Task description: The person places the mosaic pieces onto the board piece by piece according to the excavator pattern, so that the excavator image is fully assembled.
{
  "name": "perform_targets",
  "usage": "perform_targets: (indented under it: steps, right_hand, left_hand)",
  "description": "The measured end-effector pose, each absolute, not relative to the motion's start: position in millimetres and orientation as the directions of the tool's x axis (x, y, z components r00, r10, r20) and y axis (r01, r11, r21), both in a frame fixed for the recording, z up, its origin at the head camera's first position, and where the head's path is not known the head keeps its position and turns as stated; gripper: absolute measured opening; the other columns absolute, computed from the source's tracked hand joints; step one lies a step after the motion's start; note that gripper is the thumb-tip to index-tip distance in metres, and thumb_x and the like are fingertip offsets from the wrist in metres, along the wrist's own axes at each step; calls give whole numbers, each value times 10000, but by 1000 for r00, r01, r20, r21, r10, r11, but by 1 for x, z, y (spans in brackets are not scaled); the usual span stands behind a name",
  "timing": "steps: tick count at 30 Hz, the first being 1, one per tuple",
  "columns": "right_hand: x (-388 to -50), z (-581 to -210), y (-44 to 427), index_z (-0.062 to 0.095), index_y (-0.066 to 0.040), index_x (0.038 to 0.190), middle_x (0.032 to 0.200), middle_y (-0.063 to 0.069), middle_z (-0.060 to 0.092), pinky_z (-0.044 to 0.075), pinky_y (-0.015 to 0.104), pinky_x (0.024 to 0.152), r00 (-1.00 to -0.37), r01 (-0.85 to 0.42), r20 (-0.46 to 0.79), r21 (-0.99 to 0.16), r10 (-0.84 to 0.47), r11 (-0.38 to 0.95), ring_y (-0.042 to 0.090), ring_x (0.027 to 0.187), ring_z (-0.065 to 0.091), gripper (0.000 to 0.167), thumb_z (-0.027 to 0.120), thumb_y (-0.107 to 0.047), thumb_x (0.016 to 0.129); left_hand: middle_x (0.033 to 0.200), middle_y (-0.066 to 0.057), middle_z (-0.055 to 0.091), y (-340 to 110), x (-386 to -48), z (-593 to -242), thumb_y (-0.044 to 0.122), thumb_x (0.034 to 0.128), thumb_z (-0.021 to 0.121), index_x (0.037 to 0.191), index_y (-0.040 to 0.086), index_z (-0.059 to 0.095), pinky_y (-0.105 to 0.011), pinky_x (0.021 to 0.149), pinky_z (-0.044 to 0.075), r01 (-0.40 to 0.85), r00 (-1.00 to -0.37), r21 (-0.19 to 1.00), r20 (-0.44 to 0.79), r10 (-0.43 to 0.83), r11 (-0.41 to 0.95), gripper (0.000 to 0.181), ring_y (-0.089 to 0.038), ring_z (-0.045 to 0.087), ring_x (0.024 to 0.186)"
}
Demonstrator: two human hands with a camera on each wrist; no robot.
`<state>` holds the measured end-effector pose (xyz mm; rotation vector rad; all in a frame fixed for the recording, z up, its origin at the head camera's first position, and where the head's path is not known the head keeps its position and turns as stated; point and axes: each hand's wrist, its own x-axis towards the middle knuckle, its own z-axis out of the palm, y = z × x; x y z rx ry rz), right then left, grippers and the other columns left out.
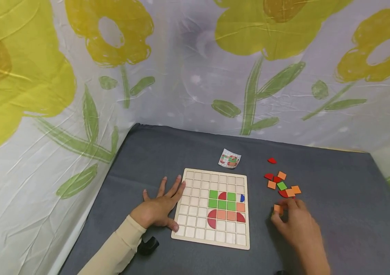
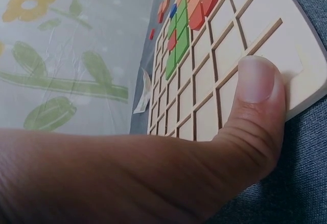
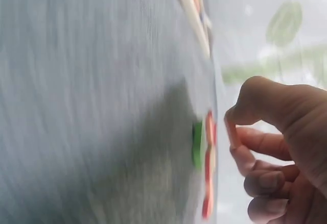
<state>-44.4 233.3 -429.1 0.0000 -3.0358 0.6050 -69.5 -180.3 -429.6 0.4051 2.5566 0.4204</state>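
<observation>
My right hand [image 1: 299, 225] pinches an orange square tile [image 1: 278, 209] between thumb and fingers, to the right of the wooden grid board [image 1: 191, 231]. In the right wrist view the tile [image 3: 232, 130] is seen edge-on and held off the table, and a green piece [image 3: 197, 145] lies below it. My left hand [image 1: 160, 208] is spread at the board's left edge, its thumb [image 2: 258, 89] resting on the near left corner. Green squares [image 1: 222, 204], orange squares [image 1: 231, 215], red quarter-rounds [image 1: 212, 223] and a blue half-round [image 1: 242, 198] sit in the board's cells.
Beyond the right hand lie loose tiles: orange squares [image 1: 282, 175], a green square [image 1: 282, 186] and red rounded pieces [image 1: 272, 160]. A small pattern card [image 1: 229, 159] lies behind the board. Near my left wrist is a black curved object [image 1: 148, 246]. A flowered curtain [image 1: 188, 76] borders the dark table.
</observation>
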Motion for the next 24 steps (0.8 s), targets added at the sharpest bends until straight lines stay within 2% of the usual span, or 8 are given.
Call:
perform_targets:
  steps: [3,7,11,16,24]
  right_hand:
    - [-41,-429,209,703,-59,1158,1108,164,620,525,439,606,-996,-54,80,-377,-25,925,254,750,572,348,778,-243,872]
    - [-31,-432,172,706,-112,1102,1084,81,611,455,316,566,-988,-141,109,-384,-107,913,154,693,508,318,829,-239,837]
    - [-19,-436,143,690,-188,1031,1038,-20,591,416,246,543,-967,-251,151,-398,-207,882,66,658,462,268,843,-247,819]
    - [-11,-441,121,652,-237,954,938,-83,526,366,210,516,-938,-344,179,-391,-296,854,25,610,400,222,834,-241,826]
    - [-8,-446,112,638,-229,911,887,-83,508,373,224,505,-913,-402,225,-358,-339,843,25,597,396,221,846,-224,833]
  left_hand:
    - [1782,19,-141,-178,-68,-422,491,694,948,1722,257,-19,-954,1005,31,193,-821,350,-454,346,917,1431,-424,-151,1614]
    - [1787,-4,-110,-176,-67,-417,478,698,948,1726,225,28,-943,1027,43,182,-819,347,-464,337,920,1403,-431,-134,1616]
    - [1778,22,-158,-179,-70,-427,487,688,953,1721,263,-21,-950,1009,2,184,-819,366,-456,348,912,1438,-427,-178,1606]
    - [1759,72,-212,-185,-74,-447,552,655,941,1707,322,-79,-954,989,-26,199,-828,380,-429,362,903,1483,-401,-222,1596]
    - [1759,71,-217,-184,-73,-442,533,663,945,1707,321,-84,-959,983,-24,214,-826,374,-424,371,903,1481,-403,-213,1601]
